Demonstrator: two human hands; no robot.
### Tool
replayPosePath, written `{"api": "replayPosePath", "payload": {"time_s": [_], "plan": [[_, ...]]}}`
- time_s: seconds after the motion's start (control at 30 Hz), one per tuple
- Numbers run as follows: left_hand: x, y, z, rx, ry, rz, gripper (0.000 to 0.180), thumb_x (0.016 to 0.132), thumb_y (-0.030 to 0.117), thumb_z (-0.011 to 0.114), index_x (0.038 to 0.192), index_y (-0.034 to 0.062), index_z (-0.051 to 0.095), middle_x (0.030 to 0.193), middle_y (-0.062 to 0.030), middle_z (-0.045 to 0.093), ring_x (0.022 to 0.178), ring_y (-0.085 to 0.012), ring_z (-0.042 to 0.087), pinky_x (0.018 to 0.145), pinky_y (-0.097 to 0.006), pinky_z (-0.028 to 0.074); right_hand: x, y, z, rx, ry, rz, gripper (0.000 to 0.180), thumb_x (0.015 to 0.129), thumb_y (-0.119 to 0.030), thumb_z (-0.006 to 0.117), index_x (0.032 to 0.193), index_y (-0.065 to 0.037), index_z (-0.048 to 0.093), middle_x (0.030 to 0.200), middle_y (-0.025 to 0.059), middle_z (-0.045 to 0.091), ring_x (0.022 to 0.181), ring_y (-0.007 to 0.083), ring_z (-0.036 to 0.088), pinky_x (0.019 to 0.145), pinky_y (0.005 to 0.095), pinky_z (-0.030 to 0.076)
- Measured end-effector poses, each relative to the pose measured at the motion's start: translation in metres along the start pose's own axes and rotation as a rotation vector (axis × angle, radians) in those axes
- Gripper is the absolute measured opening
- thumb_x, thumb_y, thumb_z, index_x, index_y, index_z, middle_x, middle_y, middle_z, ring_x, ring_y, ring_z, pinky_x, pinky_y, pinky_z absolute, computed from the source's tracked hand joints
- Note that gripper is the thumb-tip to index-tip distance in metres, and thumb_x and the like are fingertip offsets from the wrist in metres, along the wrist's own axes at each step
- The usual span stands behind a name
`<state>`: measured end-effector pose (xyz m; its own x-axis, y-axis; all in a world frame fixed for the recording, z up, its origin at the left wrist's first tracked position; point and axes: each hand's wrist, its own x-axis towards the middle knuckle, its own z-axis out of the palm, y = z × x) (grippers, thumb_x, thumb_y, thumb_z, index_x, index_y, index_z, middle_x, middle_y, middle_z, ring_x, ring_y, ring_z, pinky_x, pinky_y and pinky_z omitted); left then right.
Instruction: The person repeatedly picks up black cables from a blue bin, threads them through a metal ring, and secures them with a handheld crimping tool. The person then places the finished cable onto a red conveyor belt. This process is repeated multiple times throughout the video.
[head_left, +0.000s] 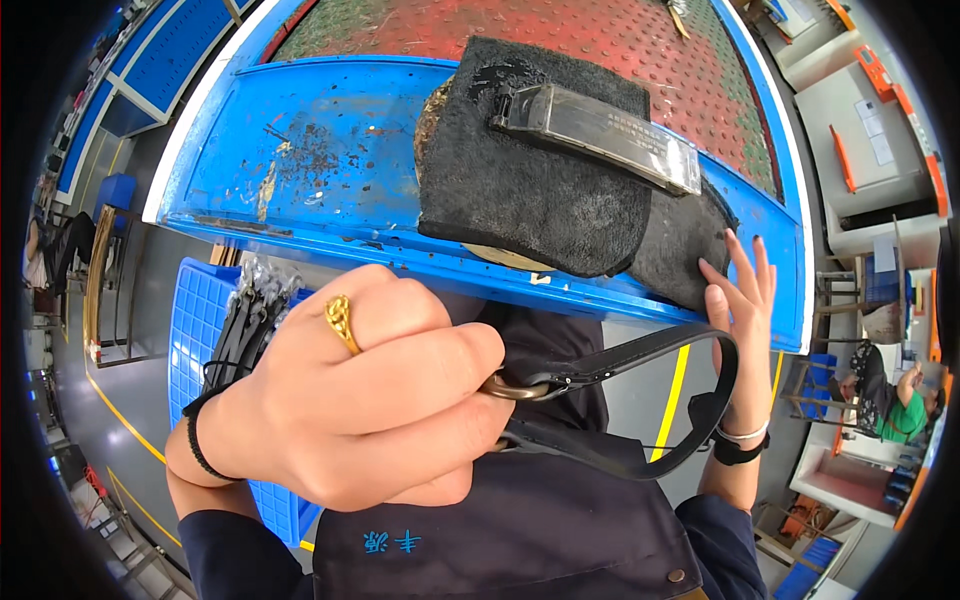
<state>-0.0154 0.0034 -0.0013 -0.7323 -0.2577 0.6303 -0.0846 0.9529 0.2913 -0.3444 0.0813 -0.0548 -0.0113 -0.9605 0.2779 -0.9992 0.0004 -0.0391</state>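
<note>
My left hand [370,400] is closed in a fist in front of my apron, gripping a black belt by its brass-coloured buckle end [517,390]. From the fist the belt [640,352] bends to the right in a loop and comes back under it; part of the buckle is hidden by the fingers. Beyond the loop, my right hand [740,295] has its fingers spread at the edge of a dark pad [675,245] on the blue bench. Beside that pad lies a black suede-like cloth [550,215] with a long, flat, shiny-covered block [600,130] on it.
The blue bench [330,120] has a raised front edge and a red studded mat [620,40] behind. At my left stands a blue crate [195,320] with a bundle of black straps and plastic-wrapped ends [245,320]. A person in green [905,415] is far right.
</note>
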Motion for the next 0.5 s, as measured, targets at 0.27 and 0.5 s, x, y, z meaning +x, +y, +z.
{"api": "replayPosePath", "payload": {"time_s": [0.27, 0.5], "plan": [[0.007, 0.004, -0.002, -0.1, -0.072, -0.119, 0.013, 0.055, 0.015, 0.058, 0.065, 0.0073, 0.062, 0.073, -0.0048, 0.055, 0.057, -0.0184, 0.046, 0.05, -0.029, 0.035, 0.004, -0.052, -0.06, 0.212, 0.266, -0.562, 0.048, 0.083, -0.057, 0.034, 0.087, -0.024, 0.069, 0.13, 0.0061, 0.041, 0.128, 0.0375, 0.016, 0.104, 0.0507, 0.008], [0.008, 0.004, 0.0, -0.154, -0.072, -0.16, 0.012, 0.056, 0.013, 0.057, 0.065, 0.0087, 0.063, 0.072, -0.0041, 0.056, 0.055, -0.0181, 0.046, 0.05, -0.029, 0.036, 0.009, -0.073, -0.062, 0.012, 0.232, -0.791, 0.038, 0.081, -0.059, 0.036, 0.094, -0.038, 0.065, 0.141, -0.0057, 0.021, 0.131, 0.0369, -0.001, 0.105, 0.0521, -0.003]]}}
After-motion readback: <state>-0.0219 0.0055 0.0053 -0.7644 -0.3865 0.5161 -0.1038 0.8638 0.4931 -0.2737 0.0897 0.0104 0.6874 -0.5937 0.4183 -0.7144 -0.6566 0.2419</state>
